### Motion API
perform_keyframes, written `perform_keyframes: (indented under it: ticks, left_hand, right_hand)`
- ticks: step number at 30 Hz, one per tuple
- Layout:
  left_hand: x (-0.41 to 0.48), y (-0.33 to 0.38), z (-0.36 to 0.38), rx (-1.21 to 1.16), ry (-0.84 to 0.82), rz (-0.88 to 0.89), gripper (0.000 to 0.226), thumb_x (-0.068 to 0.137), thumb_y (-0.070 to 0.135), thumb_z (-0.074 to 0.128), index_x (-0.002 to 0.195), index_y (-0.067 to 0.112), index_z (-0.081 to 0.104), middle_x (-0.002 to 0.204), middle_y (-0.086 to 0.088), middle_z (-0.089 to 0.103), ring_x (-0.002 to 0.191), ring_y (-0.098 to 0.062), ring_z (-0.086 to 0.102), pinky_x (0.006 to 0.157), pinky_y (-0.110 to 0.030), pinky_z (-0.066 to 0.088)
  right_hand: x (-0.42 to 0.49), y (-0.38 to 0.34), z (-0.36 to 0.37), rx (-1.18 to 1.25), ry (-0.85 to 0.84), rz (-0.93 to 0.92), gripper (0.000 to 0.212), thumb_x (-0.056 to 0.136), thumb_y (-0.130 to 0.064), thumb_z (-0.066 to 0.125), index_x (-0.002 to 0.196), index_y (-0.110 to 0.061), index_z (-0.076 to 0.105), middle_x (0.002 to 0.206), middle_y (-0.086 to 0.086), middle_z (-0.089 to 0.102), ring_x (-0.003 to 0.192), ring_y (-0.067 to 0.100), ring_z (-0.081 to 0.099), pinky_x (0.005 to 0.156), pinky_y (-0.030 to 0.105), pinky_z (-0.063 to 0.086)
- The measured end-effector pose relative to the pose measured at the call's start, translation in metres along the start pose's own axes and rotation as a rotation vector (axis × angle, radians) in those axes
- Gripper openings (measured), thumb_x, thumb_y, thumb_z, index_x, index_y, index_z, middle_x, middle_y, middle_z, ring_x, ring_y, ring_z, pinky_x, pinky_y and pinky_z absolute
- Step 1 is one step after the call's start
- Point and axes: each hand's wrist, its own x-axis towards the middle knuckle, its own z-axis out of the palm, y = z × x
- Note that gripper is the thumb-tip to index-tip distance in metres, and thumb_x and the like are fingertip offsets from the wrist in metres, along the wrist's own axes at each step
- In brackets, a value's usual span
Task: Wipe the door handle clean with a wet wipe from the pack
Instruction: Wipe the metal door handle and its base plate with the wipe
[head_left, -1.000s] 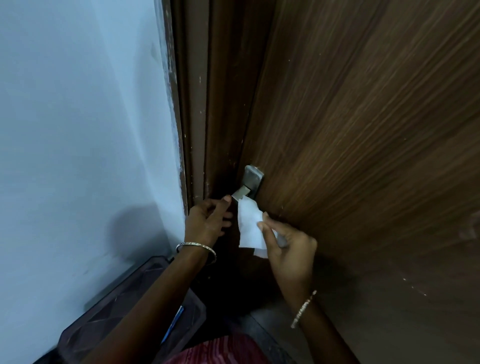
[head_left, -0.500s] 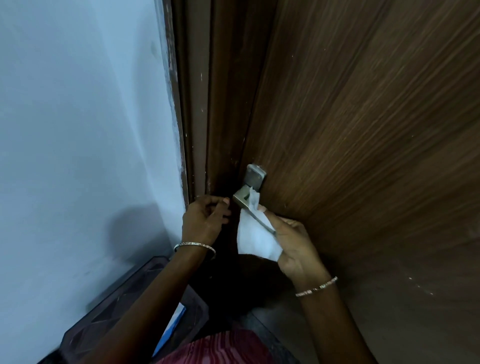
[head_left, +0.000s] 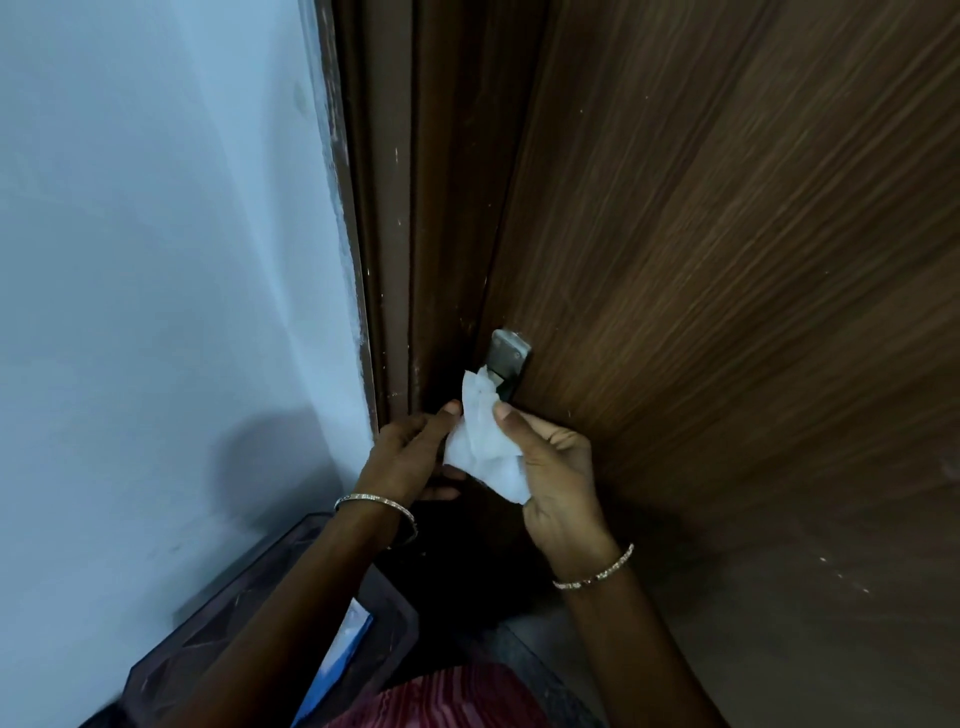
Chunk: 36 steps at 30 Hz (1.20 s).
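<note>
Against wooden door (head_left: 727, 260), both hands' grip apparently pinches wet wipe (head_left: 485, 441).

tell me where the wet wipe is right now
Head view, center: the wet wipe is bunched between both hands, its top against the metal door handle.

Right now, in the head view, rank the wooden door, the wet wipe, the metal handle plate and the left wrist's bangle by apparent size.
1. Wooden door, by far the largest.
2. Wet wipe, bunched between both hands.
3 and 4. Metal handle plate and bangle look alike, and the plate is partly covered by the wipe; unranked.
</note>
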Motion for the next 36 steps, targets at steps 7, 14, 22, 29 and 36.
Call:
perform_keyframes:
  ticks: [7,14,22,29,36]
  left_hand:
    - [-0.016,-0.002,0.015,-0.065,-0.288,-0.129,0.035,0.084,0.042,0.07,0.106,0.015,0.073,0.103,-0.009,0.077,0.085,-0.02,0.074,0.064,-0.032,0.06]
    - [-0.014,-0.016,0.02,-0.112,-0.287,-0.08,0.015,0.088,0.013,0.069,0.099,0.003,0.073,0.093,-0.01,0.075,0.077,-0.014,0.071,0.062,-0.025,0.059]
    - [-0.01,-0.01,0.002,-0.25,-0.209,-0.104,0.006,0.089,0.021,0.068,0.087,0.016,0.071,0.078,0.002,0.074,0.063,-0.006,0.068,0.052,-0.019,0.053]
    - [-0.008,-0.02,-0.006,-0.51,-0.212,-0.394,0.01,0.08,0.024,0.074,0.088,0.019,0.07,0.071,0.002,0.07,0.049,-0.007,0.062,0.049,-0.017,0.054]
    - [-0.006,-0.021,-0.037,-0.681,-0.186,-0.208,0.024,0.096,0.023,0.055,0.112,0.008,0.064,0.097,-0.006,0.074,0.078,-0.017,0.071,0.069,-0.029,0.06]
  right_hand:
    - [-0.011,0.012,-0.029,-0.535,0.164,-0.35,0.015,0.084,-0.024,0.079,0.098,-0.021,0.082,0.092,-0.012,0.08,0.093,-0.004,0.072,0.09,0.025,0.058]
    - [-0.016,0.011,-0.048,-0.574,0.173,-0.376,0.013,0.085,-0.023,0.079,0.097,-0.023,0.082,0.094,-0.01,0.08,0.094,0.001,0.074,0.092,0.039,0.059]
    - [-0.01,-0.003,-0.024,-0.478,0.087,-0.272,0.029,0.086,-0.048,0.073,0.103,-0.025,0.08,0.096,-0.01,0.08,0.098,0.004,0.073,0.094,0.041,0.058]
    - [-0.02,-0.006,-0.043,-0.523,0.091,-0.356,0.019,0.089,-0.025,0.075,0.107,-0.022,0.078,0.097,-0.011,0.079,0.096,-0.002,0.072,0.09,0.027,0.059]
    - [-0.023,-0.004,-0.038,-0.609,0.039,-0.447,0.026,0.09,-0.026,0.074,0.115,-0.02,0.075,0.105,-0.012,0.077,0.102,-0.004,0.07,0.089,0.019,0.056]
